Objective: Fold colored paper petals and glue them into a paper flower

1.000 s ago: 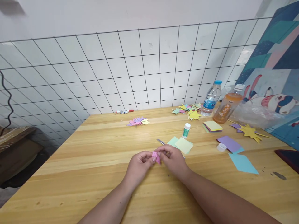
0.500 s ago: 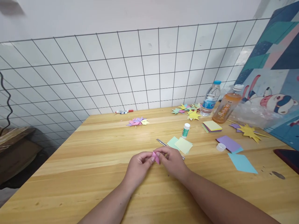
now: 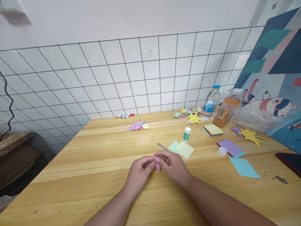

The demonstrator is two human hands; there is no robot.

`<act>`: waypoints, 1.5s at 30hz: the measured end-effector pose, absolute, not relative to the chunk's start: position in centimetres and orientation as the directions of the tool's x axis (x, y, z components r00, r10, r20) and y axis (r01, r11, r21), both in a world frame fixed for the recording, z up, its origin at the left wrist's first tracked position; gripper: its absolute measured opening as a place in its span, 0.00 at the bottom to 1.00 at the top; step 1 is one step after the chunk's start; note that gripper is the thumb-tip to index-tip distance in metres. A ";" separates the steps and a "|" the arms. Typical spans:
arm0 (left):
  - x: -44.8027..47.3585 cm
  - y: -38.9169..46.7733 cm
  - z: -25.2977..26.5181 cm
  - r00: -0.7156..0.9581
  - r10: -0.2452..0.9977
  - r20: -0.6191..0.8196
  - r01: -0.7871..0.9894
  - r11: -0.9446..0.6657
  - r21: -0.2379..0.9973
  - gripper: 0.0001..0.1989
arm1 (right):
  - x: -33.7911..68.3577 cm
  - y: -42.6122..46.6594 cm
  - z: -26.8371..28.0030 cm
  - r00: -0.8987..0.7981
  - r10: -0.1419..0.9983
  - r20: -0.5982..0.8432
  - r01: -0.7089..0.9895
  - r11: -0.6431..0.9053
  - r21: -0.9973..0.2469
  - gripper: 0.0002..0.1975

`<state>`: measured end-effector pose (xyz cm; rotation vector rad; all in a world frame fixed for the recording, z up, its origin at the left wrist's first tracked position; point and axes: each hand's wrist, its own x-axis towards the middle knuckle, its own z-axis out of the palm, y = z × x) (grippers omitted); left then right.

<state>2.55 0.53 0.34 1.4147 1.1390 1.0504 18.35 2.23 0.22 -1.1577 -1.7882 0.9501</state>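
Note:
A small folded pink paper is pinched between my two hands above the wooden table. My left hand grips its left side with thumb and fingers. From the right, my right hand presses its thumb and fingertips on the same paper, hiding part of it. Just beyond my right hand lie pale green paper and pale yellow paper. A utility knife is partly covered by that hand. The glue stick stands upright behind the papers.
Folded paper stars lie toward the back, with more near a water bottle and an orange drink bottle. Markers rest by the wall. Right of my hands are a paper stack, purple paper, a white cap and blue paper.
The camera view has tilted slightly, so the scene sits a little lower. My fingers have shifted slightly on the pink paper, and both hands still hold it.

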 end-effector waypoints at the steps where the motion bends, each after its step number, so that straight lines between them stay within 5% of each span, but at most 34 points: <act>1: 2.5 0.5 0.3 0.173 0.984 0.038 0.114 -0.058 0.992 0.10 | 18.3 2.2 0.4 -0.294 0.927 0.234 0.371 0.336 -0.866 0.09; 20: 2.4 0.8 -0.5 0.140 0.990 0.022 0.179 -0.047 0.983 0.11 | 18.5 1.7 0.1 -0.409 0.859 0.307 0.587 0.505 -0.633 0.19; 26: 2.5 0.7 -0.3 0.165 0.986 0.018 0.156 -0.044 0.987 0.10 | 18.6 1.8 0.4 -0.331 0.919 0.216 0.553 0.374 -0.744 0.24; 33: 2.3 0.7 -0.2 0.088 0.996 0.007 0.241 -0.028 0.970 0.09 | 18.2 2.5 -0.2 -0.189 0.971 0.145 0.275 0.194 -0.942 0.11; 37: 2.5 0.8 -0.3 0.074 0.993 -0.088 0.125 0.079 0.989 0.12 | 18.1 2.3 -0.1 -0.203 0.967 0.154 0.205 0.196 -0.959 0.13; 45: 2.7 0.8 0.0 0.032 0.992 -0.123 0.036 0.122 0.992 0.14 | 18.3 2.4 -0.2 -0.186 0.951 0.247 0.353 0.299 -0.887 0.03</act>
